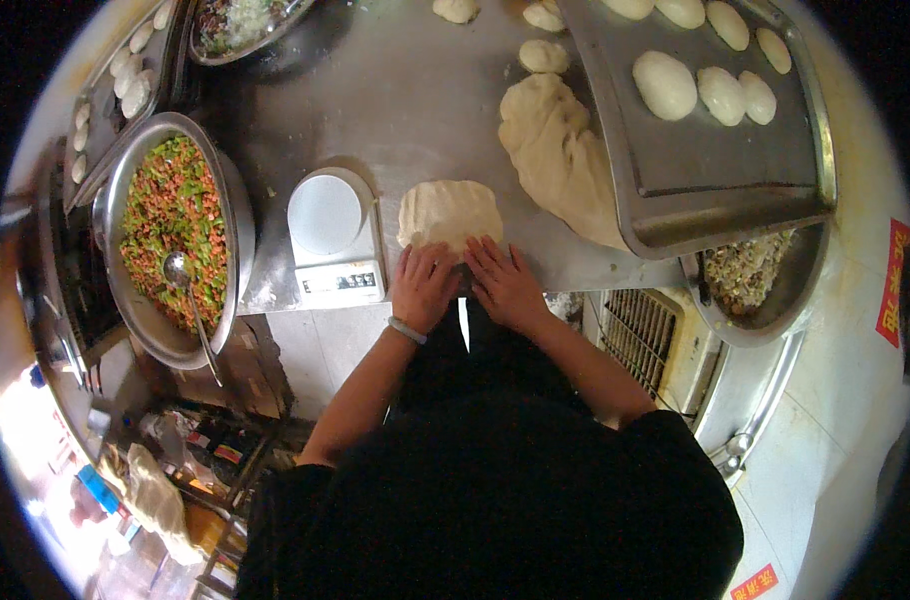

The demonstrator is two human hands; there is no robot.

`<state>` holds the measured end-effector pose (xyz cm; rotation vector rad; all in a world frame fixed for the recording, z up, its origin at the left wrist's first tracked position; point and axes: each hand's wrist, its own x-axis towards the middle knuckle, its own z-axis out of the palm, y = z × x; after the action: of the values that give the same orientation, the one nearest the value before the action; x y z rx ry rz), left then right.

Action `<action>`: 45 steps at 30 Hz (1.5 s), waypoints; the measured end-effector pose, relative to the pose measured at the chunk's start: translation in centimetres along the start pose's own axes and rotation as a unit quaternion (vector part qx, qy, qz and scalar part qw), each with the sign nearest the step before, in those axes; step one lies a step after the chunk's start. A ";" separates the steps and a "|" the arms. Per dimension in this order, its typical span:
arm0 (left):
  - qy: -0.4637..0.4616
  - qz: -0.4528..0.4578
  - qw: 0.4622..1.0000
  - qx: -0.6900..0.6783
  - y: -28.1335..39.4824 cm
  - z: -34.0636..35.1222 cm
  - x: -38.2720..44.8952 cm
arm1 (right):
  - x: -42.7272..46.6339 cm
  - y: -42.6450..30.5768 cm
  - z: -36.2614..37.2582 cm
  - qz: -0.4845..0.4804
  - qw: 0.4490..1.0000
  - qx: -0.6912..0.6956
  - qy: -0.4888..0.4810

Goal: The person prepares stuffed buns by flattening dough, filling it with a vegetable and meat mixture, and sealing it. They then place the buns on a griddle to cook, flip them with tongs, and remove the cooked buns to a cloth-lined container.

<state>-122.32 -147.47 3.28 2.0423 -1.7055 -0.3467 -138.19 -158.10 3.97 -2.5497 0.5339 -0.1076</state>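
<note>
A flattened piece of pale dough [452,212] lies on the steel worktop close to its front edge, with ridges across its surface. My left hand [425,285], with a pale band at the wrist, rests its fingertips on the dough's near edge. Beside it, my right hand [503,285] has spread fingers on the same edge, farther right. The fingers of both hands point away from me, and neither closes around the dough. A white digital scale [335,232] stands left of the dough, its round plate bare. To the right lies a large mass of dough [556,157], partly beneath a tray.
On the left, a steel basin [230,195] holds chopped orange-and-green filling and a metal spoon [192,307]. A steel tray [717,150] with several dough rounds overhangs the right side. Another filling bowl [781,319] sits under it. Small dough balls [542,56] lie at the back.
</note>
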 end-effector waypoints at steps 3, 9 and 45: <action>-0.055 0.010 0.998 0.000 -1.0 0.3 1.0 | 0.7 -0.2 -1.0 0.023 0.999 0.009 0.025; 0.015 0.031 0.997 0.065 0.1 -1.6 5.3 | 4.0 2.3 -0.2 0.054 0.991 -0.013 0.125; 0.103 -0.382 0.910 -0.119 -22.4 -30.5 -13.8 | 14.6 -27.2 1.4 0.173 0.374 0.911 0.008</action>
<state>-91.56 -125.54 17.34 2.3690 -0.6376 -0.5242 -114.92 -141.84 16.30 -0.1583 0.4105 -0.3175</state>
